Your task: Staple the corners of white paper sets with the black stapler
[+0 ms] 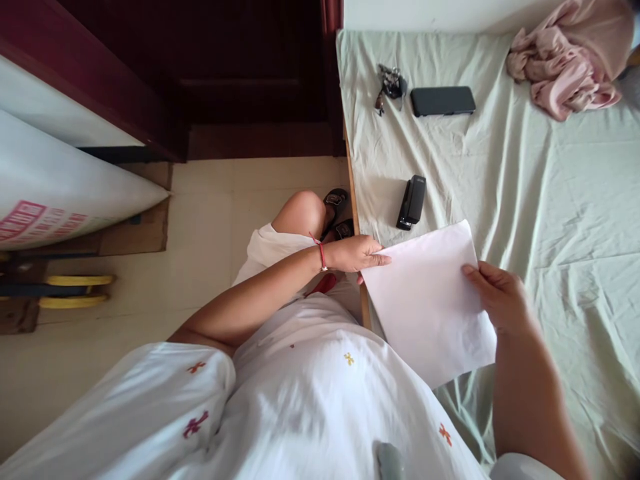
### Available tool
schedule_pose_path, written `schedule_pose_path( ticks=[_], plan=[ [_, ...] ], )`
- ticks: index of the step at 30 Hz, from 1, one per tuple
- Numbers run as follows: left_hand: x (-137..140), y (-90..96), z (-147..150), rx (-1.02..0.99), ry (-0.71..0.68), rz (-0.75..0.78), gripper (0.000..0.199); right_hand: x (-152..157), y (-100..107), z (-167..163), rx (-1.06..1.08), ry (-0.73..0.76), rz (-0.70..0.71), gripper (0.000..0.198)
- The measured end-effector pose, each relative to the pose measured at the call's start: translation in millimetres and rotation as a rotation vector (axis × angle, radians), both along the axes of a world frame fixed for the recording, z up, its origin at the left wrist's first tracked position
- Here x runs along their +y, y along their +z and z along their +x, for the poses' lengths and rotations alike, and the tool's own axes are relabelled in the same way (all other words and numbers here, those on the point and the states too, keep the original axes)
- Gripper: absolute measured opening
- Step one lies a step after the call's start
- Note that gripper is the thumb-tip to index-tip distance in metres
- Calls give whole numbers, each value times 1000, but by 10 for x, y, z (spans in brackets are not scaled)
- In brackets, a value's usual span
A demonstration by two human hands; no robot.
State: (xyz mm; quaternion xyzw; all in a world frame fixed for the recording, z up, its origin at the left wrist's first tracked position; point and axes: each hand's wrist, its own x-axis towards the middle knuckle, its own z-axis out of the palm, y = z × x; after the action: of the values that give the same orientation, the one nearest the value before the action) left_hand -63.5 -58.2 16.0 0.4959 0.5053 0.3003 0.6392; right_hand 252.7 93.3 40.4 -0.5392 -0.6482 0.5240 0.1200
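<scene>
White paper (425, 300), blank on the side I see, is held between my two hands above the edge of the bed. I cannot tell whether it is one sheet or several. My left hand (357, 255), with a red string round the wrist, pinches its left edge near the upper corner, thumb on top. On the opposite edge my right hand (500, 293) grips it, thumb on top and fingers beneath. A black stapler (412, 203) lies on the cloth just beyond the paper, touching neither hand.
A wrinkled pale green sheet (500, 167) covers the bed. Farther back lie a bunch of keys (391, 83), a dark rectangular case (443, 101) and crumpled pink cloth (570, 67). At left are a large white sack (75, 187) and yellow-edged slippers (77, 291) on the tiled floor.
</scene>
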Motion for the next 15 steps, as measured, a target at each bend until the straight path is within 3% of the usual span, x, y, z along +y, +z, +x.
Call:
schedule_pose_path(
  ticks=[5, 10, 15],
  plan=[
    [77, -4, -31, 305, 359, 51, 5, 206, -78, -13, -49, -187, -102, 33],
    [165, -39, -43, 554, 519, 223, 18, 305, -142, -17, -20, -241, -129, 32],
    [222, -162, 28, 689, 603, 419, 17, 294, -136, -37, 28, -322, -101, 30]
  ],
)
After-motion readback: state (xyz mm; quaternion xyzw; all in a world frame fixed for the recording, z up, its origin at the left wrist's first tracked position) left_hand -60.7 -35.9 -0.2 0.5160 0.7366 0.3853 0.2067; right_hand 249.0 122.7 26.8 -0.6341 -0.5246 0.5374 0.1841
